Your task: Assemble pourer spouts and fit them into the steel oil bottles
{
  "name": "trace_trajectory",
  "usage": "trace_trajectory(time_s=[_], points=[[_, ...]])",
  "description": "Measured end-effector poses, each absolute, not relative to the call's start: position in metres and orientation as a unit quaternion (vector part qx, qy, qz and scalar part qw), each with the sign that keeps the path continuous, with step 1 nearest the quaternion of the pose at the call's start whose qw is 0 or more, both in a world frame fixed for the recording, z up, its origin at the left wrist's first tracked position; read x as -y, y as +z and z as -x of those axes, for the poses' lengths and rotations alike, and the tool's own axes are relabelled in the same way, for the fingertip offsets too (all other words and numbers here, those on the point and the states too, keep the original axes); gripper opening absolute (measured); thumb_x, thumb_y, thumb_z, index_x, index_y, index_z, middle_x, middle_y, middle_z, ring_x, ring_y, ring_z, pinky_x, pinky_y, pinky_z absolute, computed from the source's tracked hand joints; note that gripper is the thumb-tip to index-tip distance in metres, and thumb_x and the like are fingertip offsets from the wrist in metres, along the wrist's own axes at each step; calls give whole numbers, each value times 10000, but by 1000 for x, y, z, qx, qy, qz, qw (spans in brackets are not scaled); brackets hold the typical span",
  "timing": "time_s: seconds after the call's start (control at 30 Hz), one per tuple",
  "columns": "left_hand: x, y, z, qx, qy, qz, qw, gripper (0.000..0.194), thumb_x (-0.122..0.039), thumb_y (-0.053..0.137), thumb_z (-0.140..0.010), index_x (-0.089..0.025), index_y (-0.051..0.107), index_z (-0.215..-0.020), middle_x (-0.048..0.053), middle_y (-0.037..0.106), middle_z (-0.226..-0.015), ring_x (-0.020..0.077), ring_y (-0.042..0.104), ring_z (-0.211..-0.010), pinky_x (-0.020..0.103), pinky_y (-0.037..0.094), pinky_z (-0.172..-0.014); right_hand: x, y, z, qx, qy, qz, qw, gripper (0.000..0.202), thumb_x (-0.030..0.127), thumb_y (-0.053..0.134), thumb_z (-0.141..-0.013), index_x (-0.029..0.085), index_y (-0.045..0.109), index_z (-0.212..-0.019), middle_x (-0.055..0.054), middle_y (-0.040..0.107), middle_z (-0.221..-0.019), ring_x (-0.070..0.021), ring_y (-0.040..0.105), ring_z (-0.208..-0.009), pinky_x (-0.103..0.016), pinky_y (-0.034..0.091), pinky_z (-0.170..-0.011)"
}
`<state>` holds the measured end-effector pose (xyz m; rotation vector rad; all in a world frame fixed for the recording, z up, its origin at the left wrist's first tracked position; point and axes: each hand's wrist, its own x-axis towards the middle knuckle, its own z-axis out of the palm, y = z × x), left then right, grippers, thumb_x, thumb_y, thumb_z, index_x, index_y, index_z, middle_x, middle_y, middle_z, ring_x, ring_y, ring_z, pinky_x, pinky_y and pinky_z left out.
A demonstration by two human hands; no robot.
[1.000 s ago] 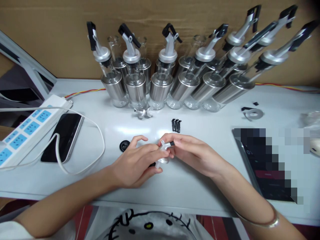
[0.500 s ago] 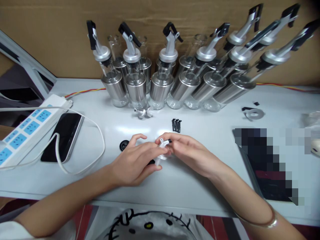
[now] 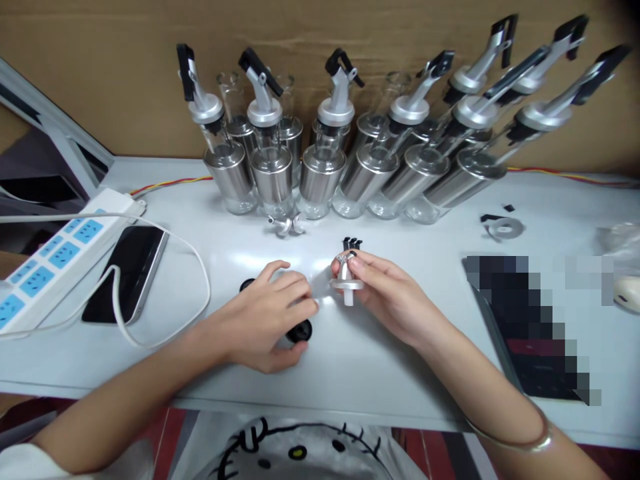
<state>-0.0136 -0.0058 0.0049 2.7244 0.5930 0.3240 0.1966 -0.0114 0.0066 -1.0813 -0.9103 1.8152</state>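
My right hand [image 3: 387,293] pinches a silver pourer top [image 3: 347,275] between thumb and fingers, its white stem pointing down. To the left, my left hand [image 3: 267,317] is spread low over the table, its thumb and fingers apart around a round black part [image 3: 300,331]. Whether the hand touches that part is hard to tell. Another round black part [image 3: 247,285] shows beyond the left hand, partly covered by it. Small black levers [image 3: 353,243] lie just behind my right fingers. Two small silver pieces [image 3: 287,225] rest near the bottles.
Glass and steel bottles [image 3: 274,175], several with silver-and-black pourers, line the back of the table [image 3: 350,373]. On the left are a power strip [image 3: 63,253], a phone [image 3: 125,273] and a white cable [image 3: 200,250]. A roll of tape [image 3: 505,228] and a dark, partly pixelated object [image 3: 500,333] lie right.
My left hand has come off the silver pourer top and opened. My right hand has shifted slightly up and right with it, turning its stem downward, and now partly covers the black levers.
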Motion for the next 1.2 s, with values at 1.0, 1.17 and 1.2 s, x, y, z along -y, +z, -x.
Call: trace_trajectory(time_s=[1.0, 1.17, 1.2], points=[[10, -2, 10, -341, 335, -863, 161, 142, -115, 505, -901, -211, 482, -1003, 31, 705, -1026, 147, 663, -901, 403, 331, -967, 16, 17, -197, 360, 740, 367, 434, 220, 394, 651, -828, 179, 627, -789, -31, 679, -799, -139, 680, -631, -236, 530, -546], [9, 2, 11, -337, 334, -870, 138, 71, -137, 550, -899, -198, 520, -921, 7, 709, -905, 133, 659, -799, 389, 347, -925, 16, 17, -198, 370, 738, 371, 424, 230, 403, 649, -829, 176, 629, -793, -38, 695, -803, -136, 672, -600, -252, 515, -557], [9, 3, 11, -336, 333, -871, 136, 70, -137, 557, -896, -197, 524, -912, -8, 705, -856, 125, 653, -760, 385, 349, -920, 16, 16, -198, 374, 736, 375, 422, 229, 405, 650, -828, 178, 636, -795, -33, 696, -802, -136, 670, -602, -254, 509, -569]])
